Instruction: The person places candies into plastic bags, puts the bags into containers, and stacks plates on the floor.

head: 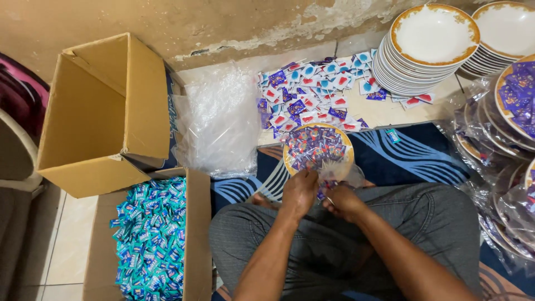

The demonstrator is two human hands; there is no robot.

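A gold-rimmed white plate (317, 148) filled with small purple and red sachets stands wrapped in clear plastic just beyond my knees. My left hand (298, 192) pinches the gathered plastic at the plate's near edge. My right hand (344, 202) grips the same bunch of wrap beside it, fingers closed. Both forearms reach forward over my grey trousers. The wrap's twisted end is partly hidden between my fingers.
Loose sachets (317, 92) lie scattered on the floor behind the plate. A stack of gold-rimmed plates (423, 50) stands at the back right, wrapped filled plates (510, 128) at the right. A pile of clear bags (220, 120), an open cardboard box (106, 111) and a box of teal sachets (150, 239) are at left.
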